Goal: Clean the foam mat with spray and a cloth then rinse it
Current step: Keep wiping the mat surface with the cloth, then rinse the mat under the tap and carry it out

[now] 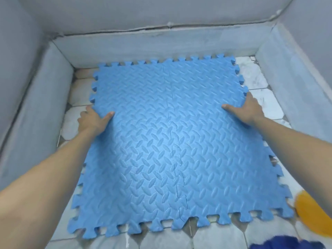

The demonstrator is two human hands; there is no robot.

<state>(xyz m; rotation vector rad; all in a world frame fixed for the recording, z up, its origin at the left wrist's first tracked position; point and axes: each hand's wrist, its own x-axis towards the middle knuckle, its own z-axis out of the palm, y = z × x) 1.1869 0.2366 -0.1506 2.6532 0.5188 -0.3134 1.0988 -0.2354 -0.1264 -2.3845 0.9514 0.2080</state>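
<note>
A blue foam mat [167, 141] of interlocking puzzle-edged tiles with a ridged pattern lies over the tiled floor, filling most of the view. My left hand [93, 120] grips its left edge, thumb on top and fingers tucked under. My right hand [246, 110] grips the right edge the same way, thumb lying on the surface. No spray bottle or cloth is clearly visible.
Low grey tiled walls [152, 45] box the floor in on the left, back and right. White marbled floor tiles [262, 105] show around the mat. A yellow object [312, 212] and a dark blue fuzzy thing [287, 243] sit at the bottom right corner.
</note>
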